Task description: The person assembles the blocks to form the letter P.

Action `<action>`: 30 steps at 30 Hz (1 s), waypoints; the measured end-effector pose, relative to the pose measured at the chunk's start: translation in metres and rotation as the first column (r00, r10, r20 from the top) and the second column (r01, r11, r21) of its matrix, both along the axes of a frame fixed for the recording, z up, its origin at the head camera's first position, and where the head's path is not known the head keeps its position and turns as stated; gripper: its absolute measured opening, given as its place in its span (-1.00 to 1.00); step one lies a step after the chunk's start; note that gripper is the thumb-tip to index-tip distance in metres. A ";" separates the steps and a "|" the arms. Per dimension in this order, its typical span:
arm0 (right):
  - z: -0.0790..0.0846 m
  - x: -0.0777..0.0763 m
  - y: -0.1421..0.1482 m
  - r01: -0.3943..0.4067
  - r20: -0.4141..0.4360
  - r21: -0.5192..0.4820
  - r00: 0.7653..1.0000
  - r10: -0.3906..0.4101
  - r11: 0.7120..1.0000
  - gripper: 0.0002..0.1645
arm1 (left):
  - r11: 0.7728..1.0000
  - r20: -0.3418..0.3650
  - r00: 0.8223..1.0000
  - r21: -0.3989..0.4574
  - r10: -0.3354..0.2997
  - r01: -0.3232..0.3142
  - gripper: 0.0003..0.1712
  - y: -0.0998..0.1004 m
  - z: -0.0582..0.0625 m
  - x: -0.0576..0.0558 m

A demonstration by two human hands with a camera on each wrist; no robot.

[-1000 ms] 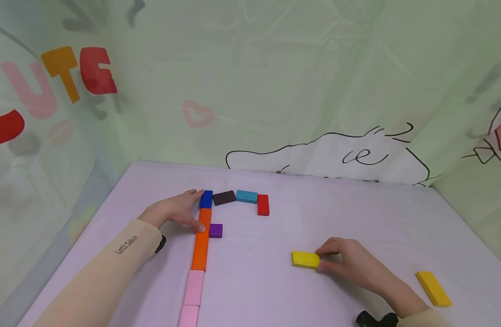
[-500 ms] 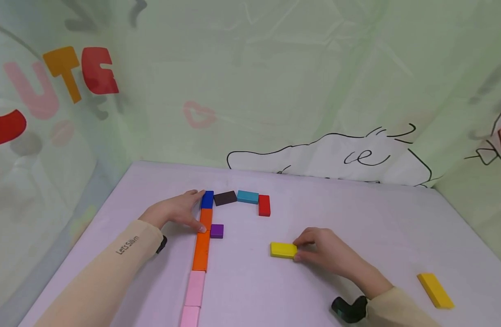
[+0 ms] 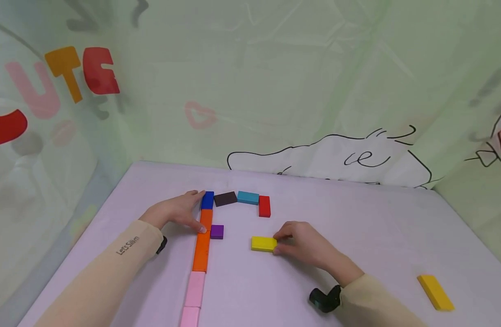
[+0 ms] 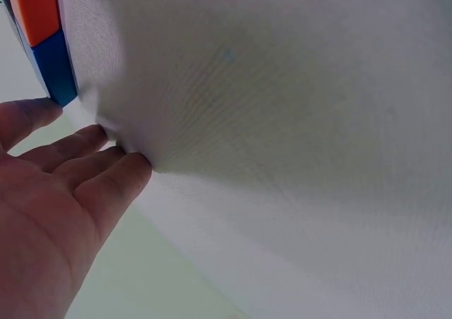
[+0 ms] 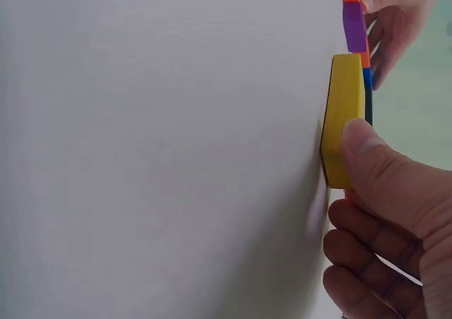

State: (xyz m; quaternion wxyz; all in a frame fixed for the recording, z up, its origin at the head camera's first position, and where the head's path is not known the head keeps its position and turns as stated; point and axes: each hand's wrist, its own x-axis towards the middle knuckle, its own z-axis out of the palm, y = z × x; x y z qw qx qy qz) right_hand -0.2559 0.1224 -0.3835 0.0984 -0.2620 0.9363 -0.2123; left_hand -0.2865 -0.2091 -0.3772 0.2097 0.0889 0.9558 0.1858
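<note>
My right hand (image 3: 305, 243) pinches a yellow block (image 3: 264, 244) by its right end, between thumb and fingers. In the right wrist view the thumb lies across that yellow block (image 5: 342, 107). My left hand (image 3: 175, 211) rests at a column of blocks, one finger touching the blue block (image 3: 207, 200) and the thumb at the orange blocks (image 3: 201, 252). Its other fingers are extended onto the cloth in the left wrist view. A purple block (image 3: 217, 231) sits against the column's right side, left of the yellow one.
A black block (image 3: 225, 199), a light blue block (image 3: 248, 197) and a red block (image 3: 264, 206) run rightward from the blue one. Pink blocks (image 3: 194, 289) continue the column toward the near edge. Another yellow block (image 3: 435, 293) lies at the right of the table (image 3: 373, 236).
My right hand has carried the yellow block leftward and slightly away from me, toward the purple block. The left hand has stayed in place on the column.
</note>
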 end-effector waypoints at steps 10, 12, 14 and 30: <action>-0.006 -0.009 -0.022 -0.004 0.005 0.011 1.000 0.003 1.000 -0.66 | 1.000 0.007 1.000 0.005 0.008 -0.008 0.22 -0.001 0.000 0.001; -0.007 -0.010 -0.026 -0.013 0.001 0.006 1.000 0.013 1.000 -0.66 | 1.000 0.003 1.000 0.002 0.005 -0.005 0.22 -0.001 0.000 0.000; -0.008 -0.011 -0.031 -0.018 -0.001 0.007 1.000 0.018 1.000 -0.65 | 1.000 0.006 1.000 0.004 0.009 -0.009 0.22 0.000 -0.001 0.000; -0.009 -0.013 -0.056 -0.038 -0.025 -0.015 0.999 0.038 0.999 -0.63 | 0.999 0.014 0.999 -0.013 0.044 -0.044 0.24 0.001 -0.001 -0.001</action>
